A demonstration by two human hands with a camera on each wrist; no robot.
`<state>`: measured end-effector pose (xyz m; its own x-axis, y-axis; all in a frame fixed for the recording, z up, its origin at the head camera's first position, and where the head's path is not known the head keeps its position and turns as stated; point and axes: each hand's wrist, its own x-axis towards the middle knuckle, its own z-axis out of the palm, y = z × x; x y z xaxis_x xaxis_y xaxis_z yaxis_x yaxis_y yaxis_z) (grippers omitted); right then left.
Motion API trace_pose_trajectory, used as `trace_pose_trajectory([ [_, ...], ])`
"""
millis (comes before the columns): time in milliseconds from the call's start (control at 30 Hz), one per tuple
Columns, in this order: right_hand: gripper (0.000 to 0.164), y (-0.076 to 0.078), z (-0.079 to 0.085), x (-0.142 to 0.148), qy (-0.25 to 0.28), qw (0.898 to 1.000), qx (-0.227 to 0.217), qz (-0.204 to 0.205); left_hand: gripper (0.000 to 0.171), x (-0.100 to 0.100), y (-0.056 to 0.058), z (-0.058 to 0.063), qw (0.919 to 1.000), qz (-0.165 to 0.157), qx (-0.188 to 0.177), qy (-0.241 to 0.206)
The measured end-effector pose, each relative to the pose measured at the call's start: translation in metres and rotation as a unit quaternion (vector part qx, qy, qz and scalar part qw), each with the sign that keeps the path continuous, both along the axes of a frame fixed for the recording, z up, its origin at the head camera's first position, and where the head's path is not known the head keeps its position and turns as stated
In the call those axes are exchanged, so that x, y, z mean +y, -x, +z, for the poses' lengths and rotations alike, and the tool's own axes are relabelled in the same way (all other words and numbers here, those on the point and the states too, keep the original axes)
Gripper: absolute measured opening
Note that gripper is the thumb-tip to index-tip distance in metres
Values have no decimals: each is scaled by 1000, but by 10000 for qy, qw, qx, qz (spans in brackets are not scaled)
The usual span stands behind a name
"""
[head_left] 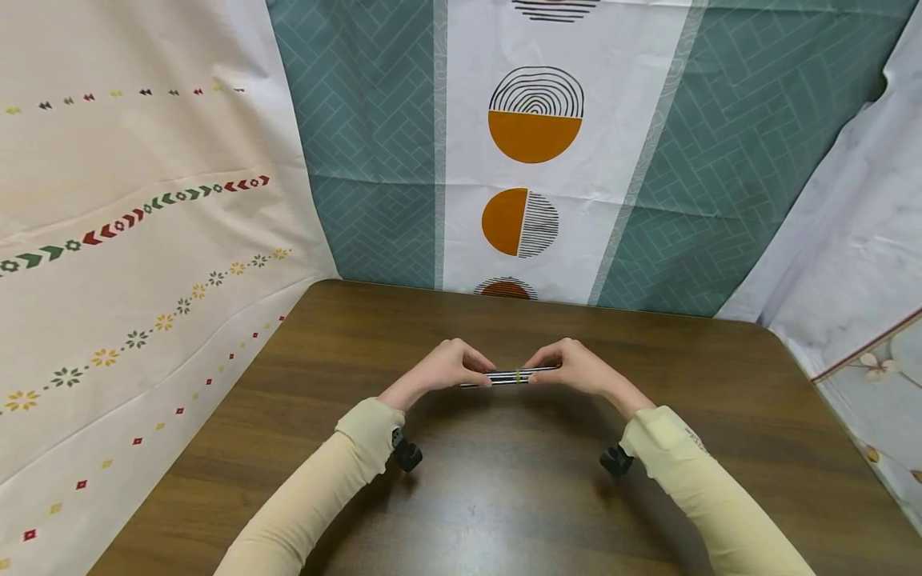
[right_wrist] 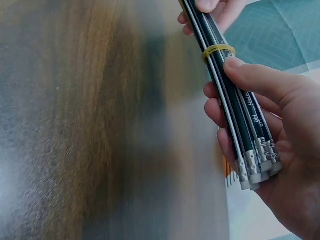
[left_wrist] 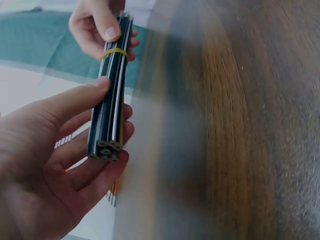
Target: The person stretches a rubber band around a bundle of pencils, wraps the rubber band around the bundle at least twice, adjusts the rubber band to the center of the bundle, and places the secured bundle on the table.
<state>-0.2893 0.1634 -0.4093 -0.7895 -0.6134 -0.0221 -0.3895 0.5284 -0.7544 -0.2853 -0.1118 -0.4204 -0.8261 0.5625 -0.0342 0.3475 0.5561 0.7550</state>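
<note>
A bundle of dark, silver-striped pencils (head_left: 507,377) is held level between my two hands above the table. Around its middle runs a yellow rubber band (right_wrist: 218,50). My left hand (head_left: 448,366) grips the end with flat, unsharpened tips (left_wrist: 105,151), thumb on top and fingers beneath. At the other end, my right hand (head_left: 576,368) holds the pencils near their white erasers (right_wrist: 257,178) and metal ferrules, its thumb just beside the band. Printed lettering, including "HB", shows in the right wrist view.
Beneath the hands lies a brown wood-grain table (head_left: 468,496). A teal and white patterned cloth (head_left: 389,160) hangs behind its far edge. On the left hangs a cream cloth (head_left: 144,320) with coloured motifs, and a white one (head_left: 857,264) on the right.
</note>
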Motion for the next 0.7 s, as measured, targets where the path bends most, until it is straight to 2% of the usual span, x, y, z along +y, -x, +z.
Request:
trace_pose_trajectory([
  [200, 19, 5, -1, -6, -131, 9998, 94, 72, 23, 7, -5, 3, 9956, -225, 471, 777],
  [333, 20, 8, -2, -10, -192, 9998, 109, -2, 22, 8, -10, 3, 9935, -209, 647, 911],
  [433, 25, 11, -4, -12, -158, 9990, 391, -115, 22, 6, -14, 0, 9951, 15, 625, 763],
  [500, 31, 12, -4, -13, -116, 9967, 749, -302, 22, 4, -16, -2, 9955, 234, 633, 666],
  [600, 37, 12, -4, -11, 14, 9883, 1368, -678, 23, -1, -19, -6, 9938, 651, 689, 580],
  [700, 38, 10, -3, -5, 193, 9788, 1731, -1074, 24, -7, -22, -8, 9888, 1117, 811, 560],
])
